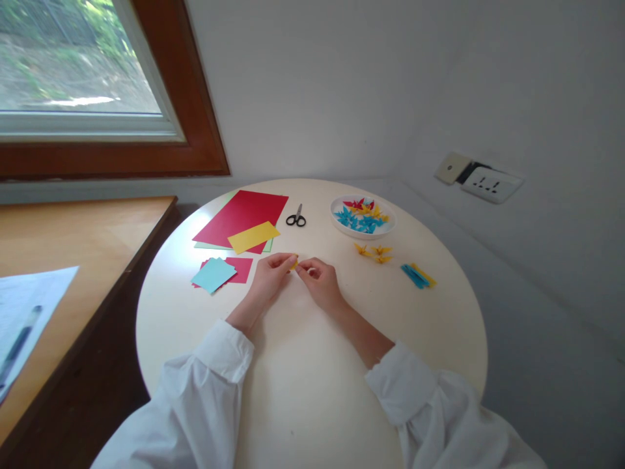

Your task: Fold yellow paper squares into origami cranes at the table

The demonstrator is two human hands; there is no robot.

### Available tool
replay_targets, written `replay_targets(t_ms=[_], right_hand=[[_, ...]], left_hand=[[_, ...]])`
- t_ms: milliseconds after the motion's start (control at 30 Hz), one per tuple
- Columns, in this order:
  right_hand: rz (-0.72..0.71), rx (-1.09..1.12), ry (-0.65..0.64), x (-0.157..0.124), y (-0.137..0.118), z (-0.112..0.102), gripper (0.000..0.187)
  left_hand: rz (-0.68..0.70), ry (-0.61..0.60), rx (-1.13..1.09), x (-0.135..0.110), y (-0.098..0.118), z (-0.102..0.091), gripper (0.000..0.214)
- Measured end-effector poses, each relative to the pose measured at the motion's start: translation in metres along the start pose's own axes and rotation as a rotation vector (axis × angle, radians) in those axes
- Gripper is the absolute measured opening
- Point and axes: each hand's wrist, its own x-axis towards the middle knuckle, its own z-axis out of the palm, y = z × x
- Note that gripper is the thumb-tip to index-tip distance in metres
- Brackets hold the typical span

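Between my fingertips, over the middle of the round table, is a small folded piece of yellow paper [293,263], mostly hidden. My left hand [274,272] pinches it from the left. From the right, my right hand [318,279] is closed with thumb and finger at the paper's edge. Three yellow paper cranes [375,252] stand on the table to the right. Beyond them a white round dish [342,229] holds several blue, yellow and red cranes [360,216]. Folded blue and yellow paper strips [416,276] lie at the right.
Black-handled scissors [295,219] lie beyond my hands. Left of them are a large red sheet [239,218] and a yellow rectangle of paper [254,237]. Nearer sit light blue squares [213,275] over red ones [243,270]. A wooden desk [97,228] stands left of the white table [312,391].
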Motion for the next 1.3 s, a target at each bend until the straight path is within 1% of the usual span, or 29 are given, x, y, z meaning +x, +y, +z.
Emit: replay_targets(t_ms=[100,267,467,667,833,1067,1200,1300], right_hand=[[0.019,0.025,0.024,0.0005,-0.0009,-0.0004,0.016],[-0.001,0.040,0.033,0.0006,-0.0037,-0.0017,0.016],[0.002,0.030,0.064,-0.0005,-0.0076,-0.0029,0.012],[-0.014,0.040,0.067,-0.0010,-0.0079,-0.0030,0.012],[-0.026,0.061,0.069,-0.0014,-0.0079,-0.0034,0.009],[-0.024,0.063,0.073,-0.0017,-0.0075,-0.0038,0.008],[-0.033,0.050,0.076,-0.0013,-0.0061,-0.0031,0.007],[-0.044,0.051,0.088,-0.0014,-0.0052,-0.0025,0.014]], left_hand=[[-0.002,-0.047,-0.022,0.0021,-0.0023,-0.0012,0.027],[-0.011,-0.037,-0.041,0.0038,-0.0050,-0.0038,0.026],[-0.041,-0.091,-0.088,0.0025,-0.0026,-0.0046,0.023],[-0.062,-0.139,-0.117,0.0033,-0.0022,-0.0053,0.023],[-0.076,-0.149,-0.147,0.0042,-0.0037,-0.0063,0.024],[-0.070,-0.119,-0.127,0.0022,-0.0007,-0.0051,0.023],[-0.063,-0.131,-0.102,0.0022,-0.0008,-0.0048,0.023],[-0.046,-0.142,-0.048,0.0029,-0.0033,-0.0055,0.024]])
